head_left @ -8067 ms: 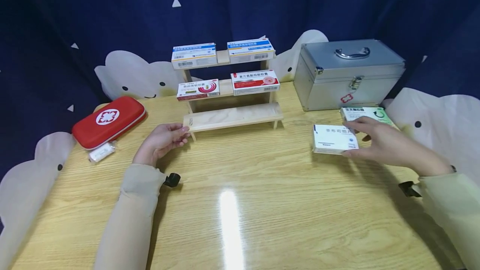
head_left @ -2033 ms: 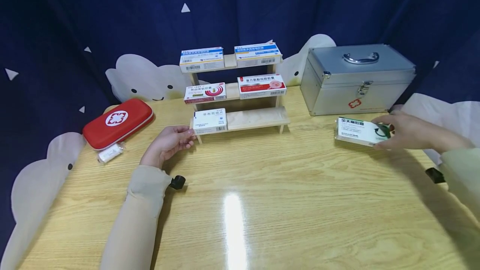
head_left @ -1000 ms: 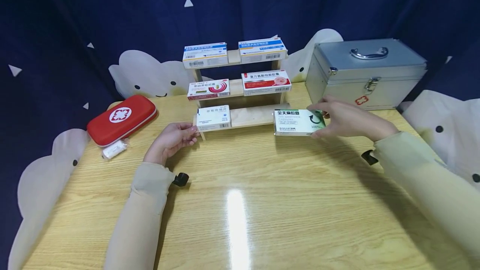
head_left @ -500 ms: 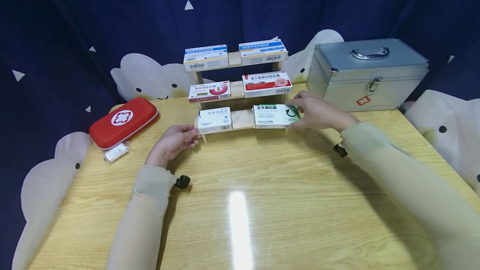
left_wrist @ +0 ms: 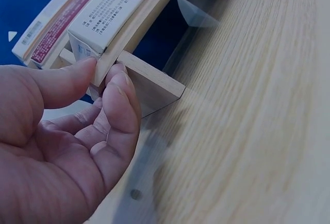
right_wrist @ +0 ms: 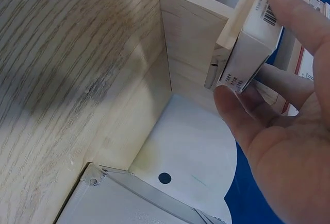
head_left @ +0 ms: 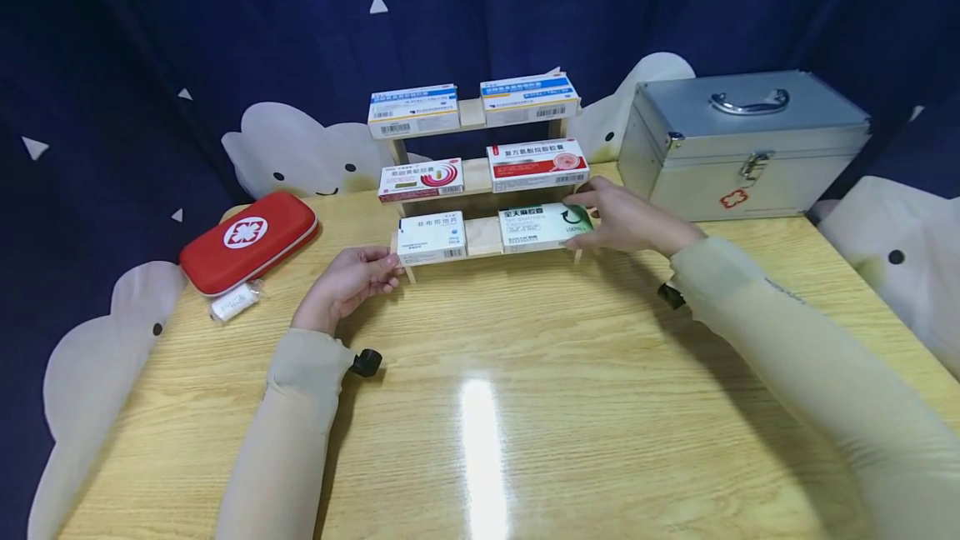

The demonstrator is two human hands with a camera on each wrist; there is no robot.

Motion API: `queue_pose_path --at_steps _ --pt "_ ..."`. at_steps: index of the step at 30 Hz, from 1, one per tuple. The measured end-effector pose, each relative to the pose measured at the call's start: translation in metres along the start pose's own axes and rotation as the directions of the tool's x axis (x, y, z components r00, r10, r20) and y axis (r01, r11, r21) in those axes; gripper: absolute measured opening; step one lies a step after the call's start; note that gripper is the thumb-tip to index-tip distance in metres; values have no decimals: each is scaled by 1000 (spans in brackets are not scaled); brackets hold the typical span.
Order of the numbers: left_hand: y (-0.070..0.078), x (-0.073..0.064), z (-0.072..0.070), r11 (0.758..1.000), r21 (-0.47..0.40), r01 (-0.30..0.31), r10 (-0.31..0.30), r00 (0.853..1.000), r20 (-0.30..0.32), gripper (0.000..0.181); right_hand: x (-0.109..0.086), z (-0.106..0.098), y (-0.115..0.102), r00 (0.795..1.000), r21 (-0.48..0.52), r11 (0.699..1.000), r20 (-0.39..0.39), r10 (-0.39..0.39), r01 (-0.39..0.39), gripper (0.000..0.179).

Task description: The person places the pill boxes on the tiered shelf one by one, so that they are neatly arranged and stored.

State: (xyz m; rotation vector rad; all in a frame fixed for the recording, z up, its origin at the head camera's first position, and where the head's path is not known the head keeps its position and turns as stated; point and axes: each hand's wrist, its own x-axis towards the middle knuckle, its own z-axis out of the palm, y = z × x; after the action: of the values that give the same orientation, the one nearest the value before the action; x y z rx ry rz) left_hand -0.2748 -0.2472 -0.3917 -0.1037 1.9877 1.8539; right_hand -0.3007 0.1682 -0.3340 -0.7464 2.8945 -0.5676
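A three-tier wooden display rack (head_left: 483, 237) stands at the back middle of the table. My left hand (head_left: 352, 283) pinches the left end of its lowest tier between thumb and fingers; the left wrist view shows the board (left_wrist: 135, 31) in that grip. Beside the thumb lies a white medicine box (head_left: 431, 237). On the right of the same tier rests a green-and-white medicine box (head_left: 543, 226), its right end held by my right hand (head_left: 626, 219). In the right wrist view, fingers and thumb span that box (right_wrist: 252, 44).
Red-and-white boxes (head_left: 537, 163) (head_left: 422, 178) lie on the middle tier, blue-and-white boxes (head_left: 528, 98) (head_left: 414, 110) on the top one. A silver metal case (head_left: 742, 144) stands right of the rack. At left lie a red zip case (head_left: 249, 242) and a small wrapped white roll (head_left: 234, 301).
My right hand has set down the white box at the tier's left, then brought the green-and-white box leftward from near the metal case onto the right side. My left hand keeps its grip.
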Motion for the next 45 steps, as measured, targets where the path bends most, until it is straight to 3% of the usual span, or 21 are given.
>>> queue_pose_path --at_steps 34,45 --pt "-4 7 0 999 -13 -41 41 999 34 38 -1 1 -1 997 -21 998 51 61 -60 80" --pt "-9 6 -6 999 11 -36 36 999 24 35 -23 -5 -5 999 -27 999 5 46 -46 75"
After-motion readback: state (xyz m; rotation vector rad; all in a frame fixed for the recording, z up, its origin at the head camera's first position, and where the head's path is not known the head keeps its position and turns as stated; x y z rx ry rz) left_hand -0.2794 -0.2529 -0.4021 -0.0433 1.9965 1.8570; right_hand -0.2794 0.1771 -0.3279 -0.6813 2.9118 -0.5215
